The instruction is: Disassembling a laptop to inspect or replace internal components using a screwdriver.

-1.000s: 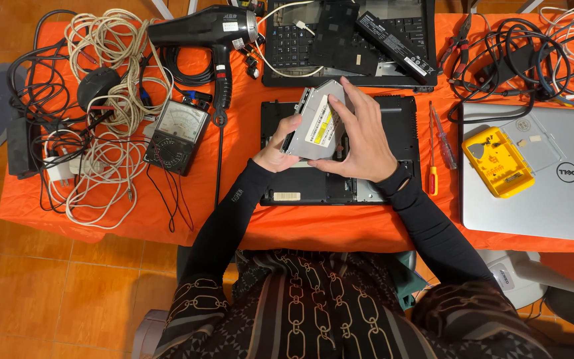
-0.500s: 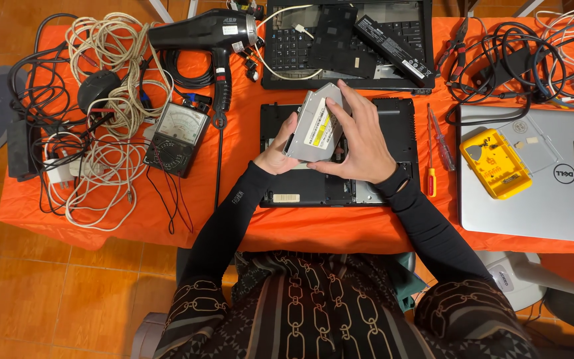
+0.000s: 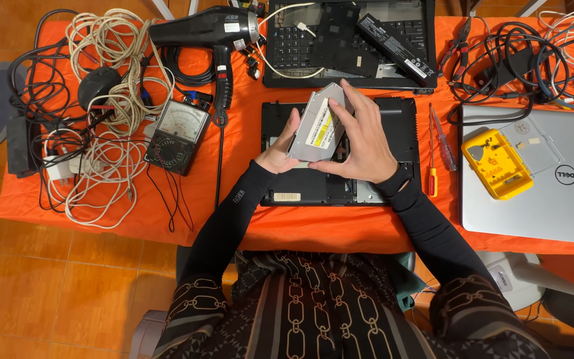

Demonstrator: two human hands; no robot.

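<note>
1. Centre of the action: a slim silver optical drive (image 3: pixel 318 125) with a yellow label is held up tilted, just above the opened black laptop base (image 3: pixel 400 126) on the orange tablecloth (image 3: pixel 234 153)
2. The left hand (image 3: pixel 279 147) grips the drive's lower left edge, thumb on top and fingers curled under it
3. The right hand (image 3: pixel 361 136) covers the drive's right side, fingers spread across its face and pinching the far edge, a dark band at the wrist
4. Both arms wear long black sleeves, coming in from the bottom of the view
5. Just right of the base lie two screwdrivers (image 3: pixel 437 143), one with a red and yellow handle
6. Further right, a yellow case (image 3: pixel 496 173) with a clear lid rests on a closed silver laptop (image 3: pixel 539 206)
7. Beyond the base sits another black laptop (image 3: pixel 287 46) with keyboard showing and a long black battery (image 3: pixel 396 48) lying across it
8. To the left: a black hair dryer (image 3: pixel 200 30), an analog multimeter (image 3: pixel 177 136) and a tangle of white cables (image 3: pixel 111 100)
9. Top right, a heap of black cords (image 3: pixel 513 56)
</note>
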